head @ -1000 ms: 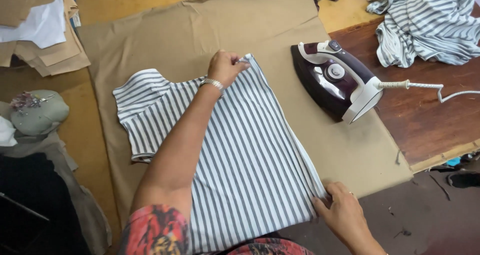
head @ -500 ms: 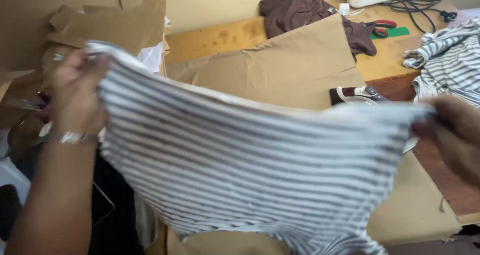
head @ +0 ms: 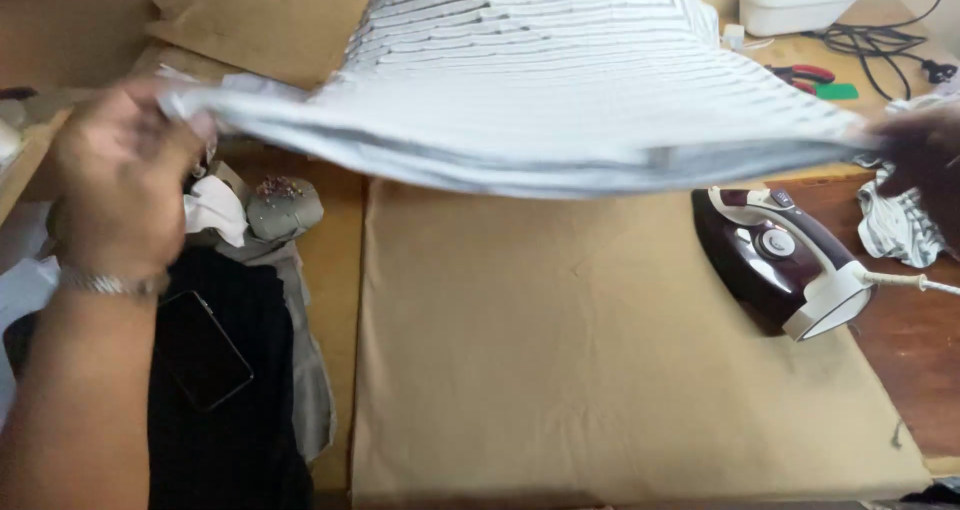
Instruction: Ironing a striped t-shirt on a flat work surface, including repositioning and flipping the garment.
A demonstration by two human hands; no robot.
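A white garment with thin dark stripes (head: 560,80) is stretched in the air between my hands, above a tan ironing cloth (head: 560,350). My left hand (head: 120,185), with a metal bracelet on the wrist, grips its left edge. At the right border, my right hand (head: 925,160) grips the opposite edge and is partly cut off by the frame. The cloth under the garment lies flat and bare.
A dark red and white iron (head: 780,260) rests on the cloth's right side, its cord running off right. Dark clothes with a phone (head: 205,350) and a pincushion (head: 285,205) lie at left. Striped fabric (head: 900,225), scissors (head: 800,73) and a white tub (head: 795,5) sit at the right rear.
The striped garment lay flat on the cloth a second ago; both hands have lifted it into the air and swung it up and away, leaving the ironing cloth bare.
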